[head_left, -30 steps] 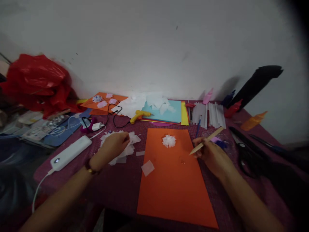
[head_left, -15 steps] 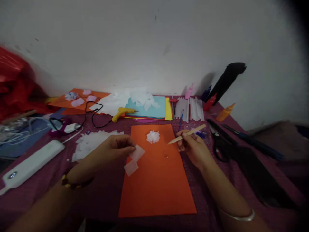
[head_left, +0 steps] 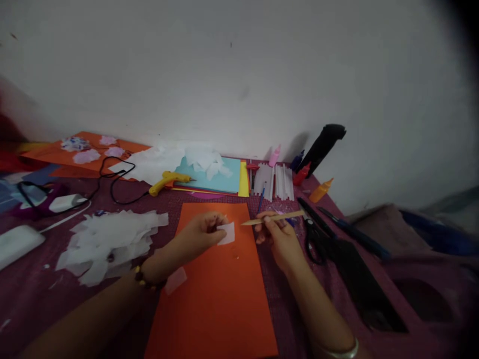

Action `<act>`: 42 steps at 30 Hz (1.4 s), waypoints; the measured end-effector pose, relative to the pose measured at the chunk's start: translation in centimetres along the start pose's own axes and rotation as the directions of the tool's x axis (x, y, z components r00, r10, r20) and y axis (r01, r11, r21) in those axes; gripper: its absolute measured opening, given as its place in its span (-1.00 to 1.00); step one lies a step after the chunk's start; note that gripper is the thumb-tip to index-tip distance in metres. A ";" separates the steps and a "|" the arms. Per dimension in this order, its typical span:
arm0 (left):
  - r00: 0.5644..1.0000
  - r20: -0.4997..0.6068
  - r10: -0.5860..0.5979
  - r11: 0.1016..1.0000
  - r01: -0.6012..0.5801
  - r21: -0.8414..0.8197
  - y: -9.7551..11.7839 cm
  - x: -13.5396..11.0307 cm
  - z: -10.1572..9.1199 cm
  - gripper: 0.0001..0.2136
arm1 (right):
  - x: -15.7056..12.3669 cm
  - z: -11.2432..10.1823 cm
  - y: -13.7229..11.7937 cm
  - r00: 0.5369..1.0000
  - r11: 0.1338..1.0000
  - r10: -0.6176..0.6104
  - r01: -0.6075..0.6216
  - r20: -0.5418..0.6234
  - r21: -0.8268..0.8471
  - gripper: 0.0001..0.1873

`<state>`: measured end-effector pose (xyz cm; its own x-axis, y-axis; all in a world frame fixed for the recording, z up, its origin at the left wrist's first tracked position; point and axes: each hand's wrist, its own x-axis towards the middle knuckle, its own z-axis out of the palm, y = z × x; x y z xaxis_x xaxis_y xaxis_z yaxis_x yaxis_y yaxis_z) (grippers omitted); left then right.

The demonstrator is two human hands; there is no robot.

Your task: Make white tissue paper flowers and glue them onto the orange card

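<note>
Left hand (head_left: 205, 230) pinches white square (head_left: 228, 234) over orange sheet (head_left: 219, 304); right hand (head_left: 281, 240) grips stick (head_left: 289, 216); scissors (head_left: 314, 242) lie right of sheet.

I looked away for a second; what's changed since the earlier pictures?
The left hand moved rightward from the white paper pile to over the orange sheet, now pinching a white square. The right hand still holds the wooden stick.

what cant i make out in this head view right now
In the head view:
Pinched corner of the white tissue square: hidden by the left hand.
Part of the wooden stick: hidden by the right hand.
White power bank: cut off by the left edge.
Shiny speck on the orange sheet: too small to identify.
</note>
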<state>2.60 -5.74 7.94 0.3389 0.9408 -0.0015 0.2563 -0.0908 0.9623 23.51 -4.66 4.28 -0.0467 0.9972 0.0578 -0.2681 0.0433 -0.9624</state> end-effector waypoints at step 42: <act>0.984 0.158 0.077 0.567 -0.174 0.805 -4.1 -0.2 3.8 -0.78 | -0.2 0.5 1.7 0.998 0.891 -0.056 0.049 -0.001 -0.452 -0.75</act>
<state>4.88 -6.83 2.94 0.4963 0.8676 0.0301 0.8153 -0.4778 0.3270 22.62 -4.86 2.79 -0.0304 0.9933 0.1114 0.1939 0.1152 -0.9742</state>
